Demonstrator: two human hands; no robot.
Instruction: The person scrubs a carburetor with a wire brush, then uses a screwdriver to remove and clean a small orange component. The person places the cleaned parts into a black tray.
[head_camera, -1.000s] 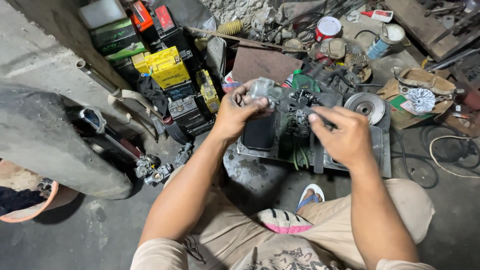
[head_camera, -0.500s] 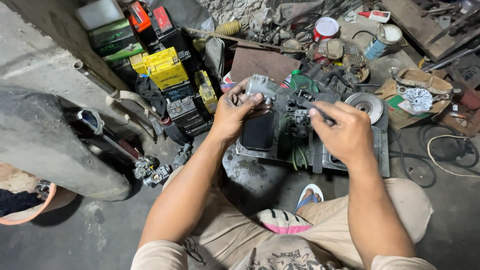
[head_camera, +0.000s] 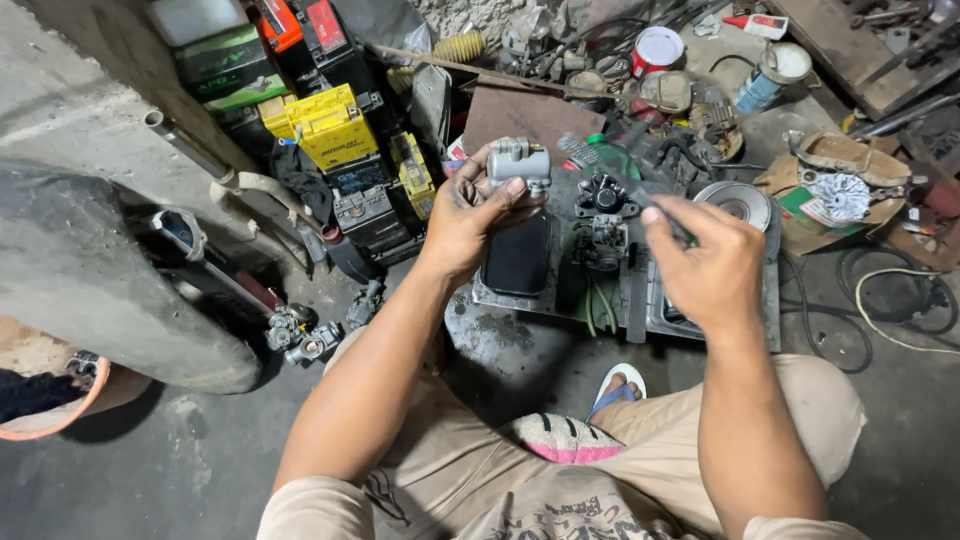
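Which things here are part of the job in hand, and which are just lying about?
In hand:
- left hand holding a small grey metal part
- right hand gripping a thin tool
- dark engine part on the metal tray

Lying about:
- yellow battery
- red-lidded tin
- round metal disc
- cable coil

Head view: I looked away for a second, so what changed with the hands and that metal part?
The left hand has lifted the small grey metal part up off the tray, gripping it throughout. The right hand has drawn back toward the person, pinching a thin dark tool. The black carburettor-like piece, yellow batteries and red-lidded can stayed put.
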